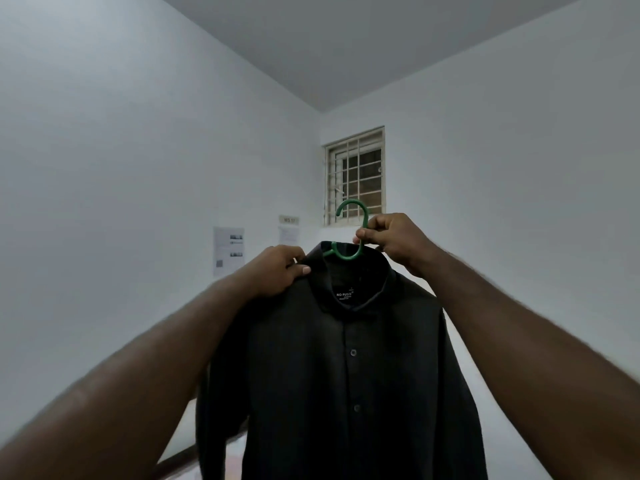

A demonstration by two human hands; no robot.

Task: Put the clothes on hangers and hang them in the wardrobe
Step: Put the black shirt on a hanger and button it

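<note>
Up close, the black shirt [346, 375] hangs at arm's length, front facing us, long axis straight down, collar up. The left hand [280, 271] pinches its left shoulder; the right hand [391, 242] grips the neck of the green hanger [349, 233], hook up and opening leftward. A loosened pinch could let that shoulder slide off. Beyond, papers [228, 249] and a barred window [355, 176]; no wardrobe in sight.

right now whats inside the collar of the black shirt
A green hanger: its hook and neck rise out of the black shirt collar, and the right hand pinches the neck. The hanger's arms are covered by cloth. The left hand grips the shoulder.
</note>
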